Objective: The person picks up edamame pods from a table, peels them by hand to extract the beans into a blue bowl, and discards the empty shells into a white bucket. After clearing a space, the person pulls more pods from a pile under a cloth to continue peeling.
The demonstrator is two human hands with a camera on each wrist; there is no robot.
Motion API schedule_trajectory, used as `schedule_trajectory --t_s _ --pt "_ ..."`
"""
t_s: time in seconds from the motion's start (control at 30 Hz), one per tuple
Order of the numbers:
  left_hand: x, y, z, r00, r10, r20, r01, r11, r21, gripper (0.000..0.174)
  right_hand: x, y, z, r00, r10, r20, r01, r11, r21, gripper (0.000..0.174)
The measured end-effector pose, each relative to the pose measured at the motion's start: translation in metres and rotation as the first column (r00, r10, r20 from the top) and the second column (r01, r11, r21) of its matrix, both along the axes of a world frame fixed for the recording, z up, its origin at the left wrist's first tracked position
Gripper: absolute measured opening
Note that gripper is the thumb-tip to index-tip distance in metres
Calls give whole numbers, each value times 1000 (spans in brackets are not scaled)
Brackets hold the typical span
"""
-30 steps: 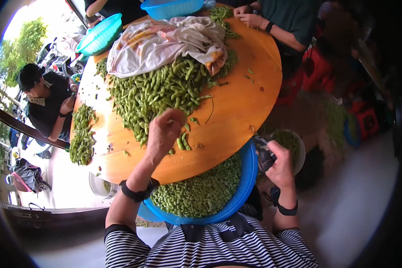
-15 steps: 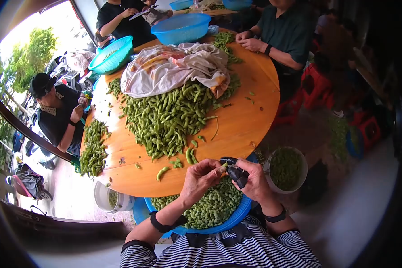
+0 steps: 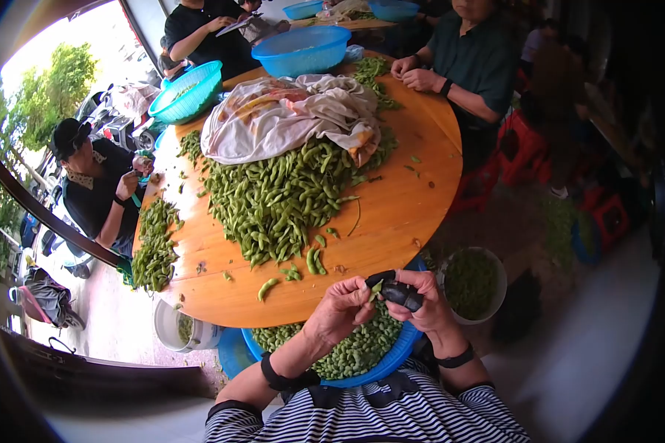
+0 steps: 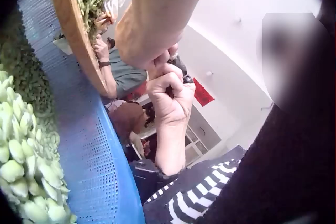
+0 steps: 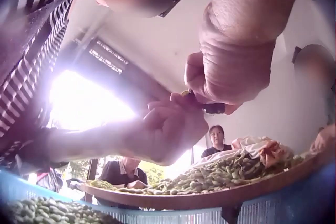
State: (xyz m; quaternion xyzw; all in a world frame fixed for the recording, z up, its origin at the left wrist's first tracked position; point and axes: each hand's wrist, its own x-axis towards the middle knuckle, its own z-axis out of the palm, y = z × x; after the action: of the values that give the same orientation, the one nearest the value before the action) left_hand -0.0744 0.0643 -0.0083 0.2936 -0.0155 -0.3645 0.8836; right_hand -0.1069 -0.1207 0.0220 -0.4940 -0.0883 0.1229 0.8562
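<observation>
My left hand [image 3: 340, 304] pinches a green soybean pod [image 3: 377, 288] between thumb and fingertips. Beside it, my right hand [image 3: 431, 304] grips a small black hand tool [image 3: 403, 295], whose dark end meets the pod; its exact kind cannot be told. Both hands come together above a blue plastic basket [image 3: 406, 347] of shelled green beans [image 3: 358, 347], just off the near table edge. In the right wrist view the left hand [image 5: 170, 129] partly hides the pod. On the wooden table [image 3: 414, 199] lies a large heap of soybean pods [image 3: 273, 199].
A stained white cloth [image 3: 273, 122] covers the back of the heap. Loose pods [image 3: 314, 260] lie near the table's front edge. A teal basket [image 3: 188, 92] and blue basin [image 3: 301, 52] stand farther back. White buckets [image 3: 504, 284] flank the table, and other people sit round it.
My left hand came back from the pod heap with a pod and met the right hand over the basket. Since then, both hands have shifted slightly, pod against tool.
</observation>
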Motion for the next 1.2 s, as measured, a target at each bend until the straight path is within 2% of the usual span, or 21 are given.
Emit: schedule_trajectory --t_s 0.13,0.2,0.23,0.3,0.33,0.47,0.53,0.6,0.7,0.77,0.8,0.87,0.9,0.97,1.0,1.03,1.07,1.1,1.13,1.17,1.2 --pt "-2 1 2 1000 -12 13 12 1000 -20 12 -6 -2 -6 997 32 -76 -29 999 38 24" --pt "-3 2 12 982 32 186 -105 910 401 13 -12 1 -3 992 -116 -44 108 981 -159 19" --pt "-4 0 12 982 32 186 -105 911 399 13 -14 3 -1 992 -117 -44 108 981 -160 19" --pt "-7 -8 11 830 141 540 -432 775 462 17 -17 8 4 955 -234 182 295 818 -494 14" --pt "-11 -11 15 810 139 570 -480 715 507 18 -19 7 8 960 -237 146 278 800 -532 10" --pt "-17 -13 12 829 30 558 -392 743 542 22 -18 8 -3 918 -267 292 393 706 -589 10" --pt "-16 -13 13 826 3 564 -373 754 542 23 -17 8 -5 862 -243 445 492 615 -616 13" --pt "-14 -10 12 823 -21 568 -356 760 544 24 -18 12 1 845 -222 486 510 607 -610 13" --pt "-9 -3 11 882 -69 467 -218 818 532 21 -17 13 -2 838 -195 510 512 604 -611 14" --pt "-12 -2 18 693 -298 657 -428 562 707 17 -16 13 -5 851 -182 493 491 612 -620 15" --pt "-12 -3 15 694 -297 656 -430 560 708 17 -15 13 -6 871 -200 449 464 637 -615 15" --pt "-13 -7 3 293 -391 873 -776 436 456 16 -14 15 -10 891 -215 400 434 662 -612 16" --pt "-12 -7 -1 295 -390 872 -776 435 457 16 -13 16 -13 883 -245 401 453 672 -586 7" --pt "-9 -7 -3 250 -443 861 -781 434 450 17 -12 17 -17 873 -275 402 472 680 -561 8" --pt "-8 -5 1 249 -442 862 -781 434 448 17 -13 16 -19 907 -294 302 416 741 -528 9" --pt "-6 -1 7 507 -359 784 -592 516 619 17 -13 15 -20 932 -303 198 362 796 -485 10" --pt "-3 1 13 728 -298 618 -356 606 711 19 -11 12 -15 932 -303 198 362 796 -486 10" --pt "-1 1 12 732 -301 612 -348 606 715 19 -9 8 -7 962 -272 18 254 868 -426 2" --pt "-1 2 8 818 -194 541 -245 734 634 23 -9 6 -3 961 -223 -164 157 927 -340 8" --pt "-1 2 4 896 -106 432 -151 841 519 27 -8 6 -10 960 -250 -126 185 905 -384 6" --pt "1 5 3 884 -142 446 -127 845 520 37 -9 8 -9 955 -282 88 284 793 -539 8"
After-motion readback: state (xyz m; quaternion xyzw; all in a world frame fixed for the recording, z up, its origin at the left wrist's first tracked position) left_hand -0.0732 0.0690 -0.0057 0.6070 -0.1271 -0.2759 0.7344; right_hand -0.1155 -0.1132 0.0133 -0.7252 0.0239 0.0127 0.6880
